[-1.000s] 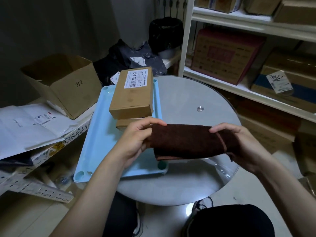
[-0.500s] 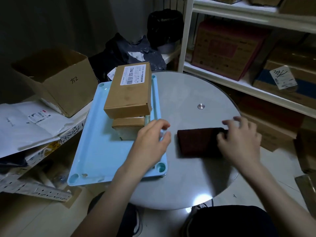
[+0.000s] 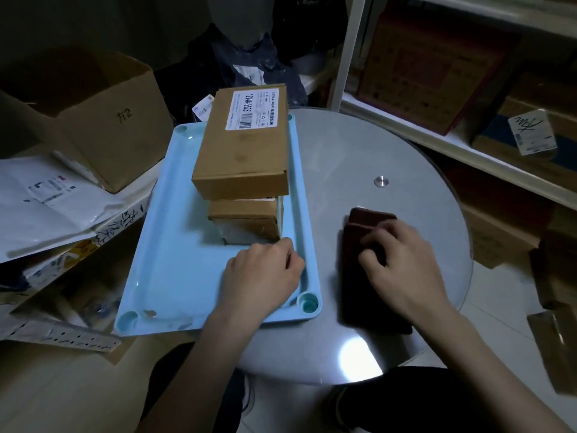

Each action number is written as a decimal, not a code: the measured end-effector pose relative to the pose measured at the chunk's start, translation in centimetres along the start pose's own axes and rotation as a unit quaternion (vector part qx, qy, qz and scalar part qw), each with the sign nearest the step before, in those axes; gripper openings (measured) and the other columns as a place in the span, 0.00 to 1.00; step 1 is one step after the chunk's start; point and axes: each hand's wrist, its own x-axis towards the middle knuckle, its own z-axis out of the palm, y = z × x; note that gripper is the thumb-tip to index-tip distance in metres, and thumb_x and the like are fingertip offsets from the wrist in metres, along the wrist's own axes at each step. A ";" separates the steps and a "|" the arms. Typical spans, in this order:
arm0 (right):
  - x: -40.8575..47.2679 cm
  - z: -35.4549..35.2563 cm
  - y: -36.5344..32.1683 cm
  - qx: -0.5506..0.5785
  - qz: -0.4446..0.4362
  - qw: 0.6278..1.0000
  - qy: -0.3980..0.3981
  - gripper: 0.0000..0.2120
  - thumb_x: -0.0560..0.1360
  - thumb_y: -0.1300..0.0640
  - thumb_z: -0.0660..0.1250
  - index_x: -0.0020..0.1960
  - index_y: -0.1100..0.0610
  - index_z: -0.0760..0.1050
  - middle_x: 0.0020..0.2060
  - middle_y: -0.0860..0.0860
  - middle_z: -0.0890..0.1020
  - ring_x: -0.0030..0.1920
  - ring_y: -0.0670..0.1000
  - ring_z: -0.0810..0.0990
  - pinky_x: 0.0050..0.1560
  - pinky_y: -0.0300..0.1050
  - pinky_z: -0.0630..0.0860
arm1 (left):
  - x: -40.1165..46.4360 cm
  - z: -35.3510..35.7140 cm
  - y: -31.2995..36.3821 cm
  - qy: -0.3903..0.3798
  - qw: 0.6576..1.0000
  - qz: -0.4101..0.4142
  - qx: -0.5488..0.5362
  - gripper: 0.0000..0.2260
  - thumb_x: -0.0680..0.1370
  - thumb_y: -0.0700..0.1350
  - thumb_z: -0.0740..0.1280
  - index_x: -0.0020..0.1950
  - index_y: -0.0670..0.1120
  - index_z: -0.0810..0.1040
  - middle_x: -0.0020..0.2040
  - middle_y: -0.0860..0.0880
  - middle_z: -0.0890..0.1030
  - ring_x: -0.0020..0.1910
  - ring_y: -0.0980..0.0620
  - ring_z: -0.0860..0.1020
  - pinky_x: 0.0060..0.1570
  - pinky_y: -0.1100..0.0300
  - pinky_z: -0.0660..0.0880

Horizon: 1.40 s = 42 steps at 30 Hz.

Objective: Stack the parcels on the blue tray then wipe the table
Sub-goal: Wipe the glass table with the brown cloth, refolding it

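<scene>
A light blue tray (image 3: 175,245) lies on the left part of the round glass table (image 3: 359,151). On it stands a stack of brown parcels: a large labelled box (image 3: 243,151) on top of a smaller one (image 3: 246,220). A dark brown folded cloth (image 3: 365,276) lies flat on the glass to the right of the tray. My right hand (image 3: 402,264) presses down on the cloth with fingers spread. My left hand (image 3: 265,276) rests on the tray's right rim, fingers curled against it, just below the parcels.
An open cardboard box (image 3: 93,120) and plastic mailers (image 3: 40,207) sit on a low shelf at left. White shelving (image 3: 468,151) with cartons runs along the right. Dark bags (image 3: 249,67) lie behind the tray. A metal stud (image 3: 381,181) marks the table's middle.
The cloth went from held between both hands in the air to lying on the glass. My right hand now presses it flat; my left hand let go and moved to the tray's rim.
</scene>
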 end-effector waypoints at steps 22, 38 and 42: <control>4.0 5.7 -0.4 -0.126 -0.063 0.988 -0.056 0.31 0.78 0.48 0.46 0.79 0.57 0.57 0.78 0.53 0.60 0.78 0.52 0.56 0.76 0.50 0.50 | -0.1 0.4 -0.1 -0.004 0.998 0.031 0.050 0.10 0.80 0.51 0.53 0.41 0.49 0.62 0.37 0.51 0.71 0.36 0.41 0.65 0.37 0.53 0.62; 5.7 5.6 -0.3 -0.122 -0.088 0.987 -0.055 0.31 0.77 0.50 0.48 0.77 0.58 0.60 0.77 0.54 0.63 0.77 0.54 0.60 0.75 0.51 0.53 | 0.1 0.7 -0.3 -0.007 0.997 0.030 0.069 0.10 0.80 0.52 0.53 0.41 0.48 0.61 0.35 0.51 0.71 0.36 0.41 0.67 0.35 0.54 0.61; 0.9 4.3 0.3 -0.110 -0.207 0.962 -0.139 0.28 0.79 0.49 0.48 0.79 0.52 0.56 0.79 0.45 0.58 0.79 0.46 0.53 0.77 0.47 0.48 | -0.1 0.8 -0.3 0.003 0.997 0.038 0.060 0.10 0.80 0.52 0.53 0.41 0.49 0.63 0.35 0.51 0.72 0.36 0.41 0.68 0.35 0.53 0.63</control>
